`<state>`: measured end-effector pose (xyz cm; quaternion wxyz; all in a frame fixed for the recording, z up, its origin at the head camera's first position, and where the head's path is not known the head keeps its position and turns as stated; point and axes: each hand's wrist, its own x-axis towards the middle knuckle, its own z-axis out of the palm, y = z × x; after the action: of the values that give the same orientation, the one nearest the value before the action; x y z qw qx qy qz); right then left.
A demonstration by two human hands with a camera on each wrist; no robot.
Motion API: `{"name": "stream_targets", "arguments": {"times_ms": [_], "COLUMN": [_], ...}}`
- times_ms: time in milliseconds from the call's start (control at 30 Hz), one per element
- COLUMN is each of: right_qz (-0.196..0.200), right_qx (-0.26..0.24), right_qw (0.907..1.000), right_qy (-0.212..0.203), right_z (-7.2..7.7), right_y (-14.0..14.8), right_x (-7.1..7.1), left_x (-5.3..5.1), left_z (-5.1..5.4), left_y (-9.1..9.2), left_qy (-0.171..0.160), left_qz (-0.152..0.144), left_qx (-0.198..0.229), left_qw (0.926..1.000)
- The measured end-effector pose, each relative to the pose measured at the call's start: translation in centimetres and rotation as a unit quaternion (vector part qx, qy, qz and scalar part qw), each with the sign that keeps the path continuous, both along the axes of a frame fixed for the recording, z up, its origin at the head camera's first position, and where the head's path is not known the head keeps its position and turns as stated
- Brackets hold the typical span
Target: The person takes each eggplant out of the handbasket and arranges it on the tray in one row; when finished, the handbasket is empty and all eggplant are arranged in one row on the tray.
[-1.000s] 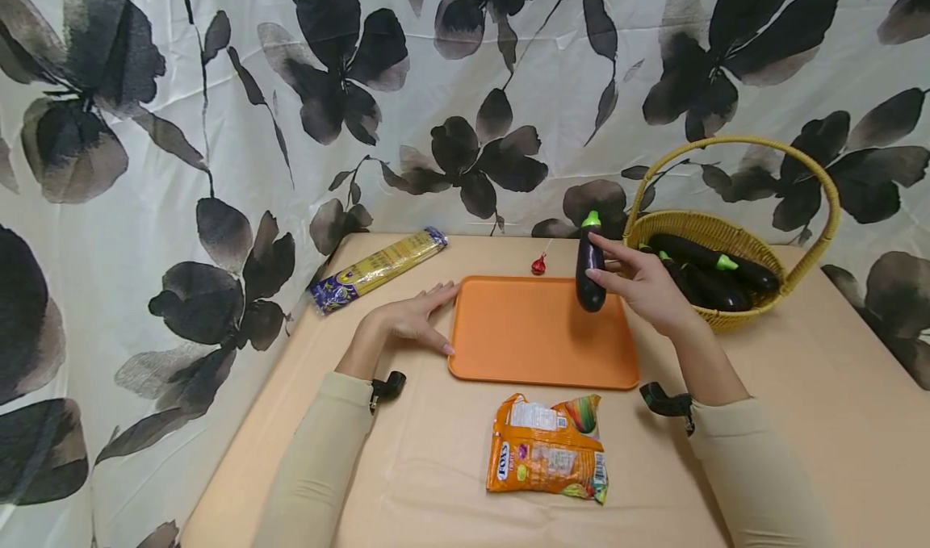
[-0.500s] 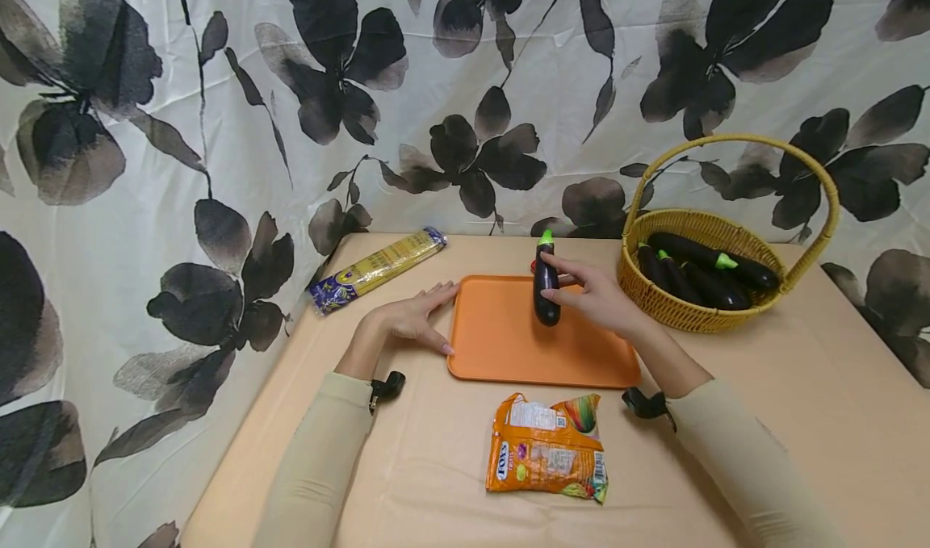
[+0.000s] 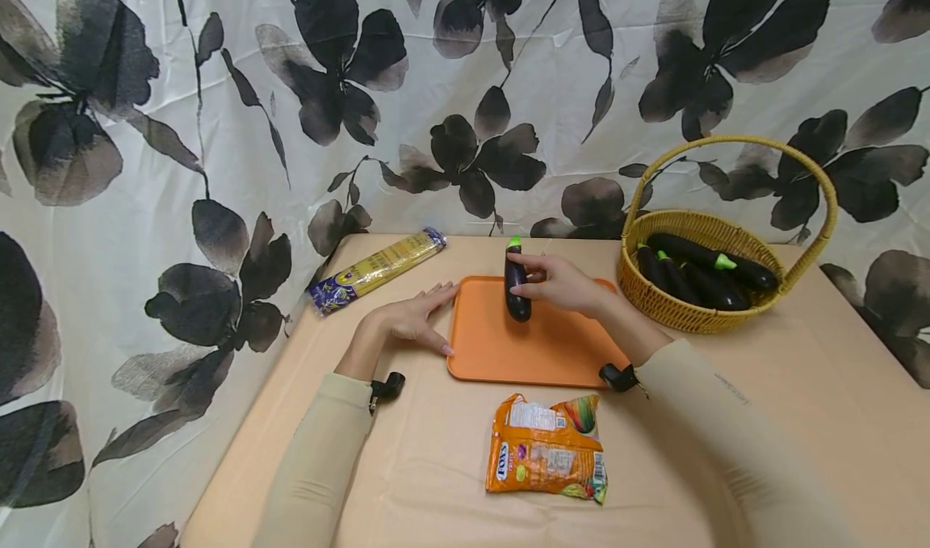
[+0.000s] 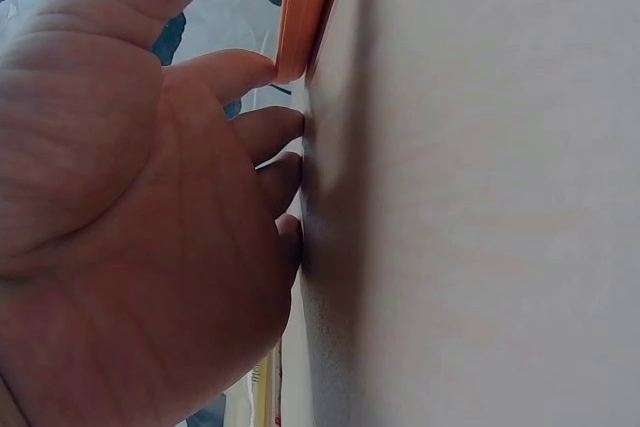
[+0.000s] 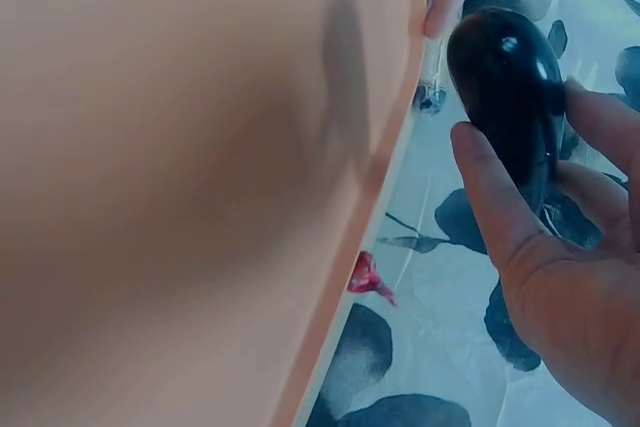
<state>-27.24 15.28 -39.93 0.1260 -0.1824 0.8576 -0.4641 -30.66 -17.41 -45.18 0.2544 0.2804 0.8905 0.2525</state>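
In the head view my right hand (image 3: 563, 283) pinches a dark purple eggplant (image 3: 517, 290) with a bright green stem end. The eggplant is held over the orange tray (image 3: 501, 358), stem end pointing away from me. Its rounded end (image 5: 505, 57) shows in the right wrist view between thumb and fingers, apart from the tray. My left hand (image 3: 410, 320) rests at the tray's left edge with fingers extended, thumb and a fingertip touching the rim. In the left wrist view the left palm (image 4: 130, 217) faces the camera and holds nothing.
A yellow wicker basket (image 3: 683, 322) with a tall handle stands at the right, holding several eggplants. A yellow and blue packet (image 3: 378, 269) lies at the back left. An orange candy bag (image 3: 548, 449) lies in front of the tray. A small red item (image 5: 368, 277) sits behind the tray.
My right hand has carried the eggplant leftward from the basket side of the tray to above its middle. The left hand has stayed at the tray's left edge.
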Motion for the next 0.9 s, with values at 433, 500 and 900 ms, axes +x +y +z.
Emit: {"name": "stream_targets", "arguments": {"times_ms": [433,500,900], "right_qz": [0.033,0.038,0.045], "right_qx": [0.023,0.026,0.032], "right_qw": [0.9973,0.9963,0.994], "right_qy": [-0.061,-0.072,-0.095], "right_z": [-0.1,-0.3,-1.6], "right_y": [-3.0,-3.3,-4.9], "right_x": [-1.9,-2.1,-2.2], "left_x": [0.0,-0.1,-0.2], "left_z": [0.2,0.2,0.4], "left_y": [-0.1,-0.2,-0.2], "left_qy": [-0.01,-0.012,-0.013], "left_qz": [0.009,0.01,0.009], "left_qx": [-0.009,-0.011,-0.01], "left_qw": [0.9999,0.9998,0.9998]}}
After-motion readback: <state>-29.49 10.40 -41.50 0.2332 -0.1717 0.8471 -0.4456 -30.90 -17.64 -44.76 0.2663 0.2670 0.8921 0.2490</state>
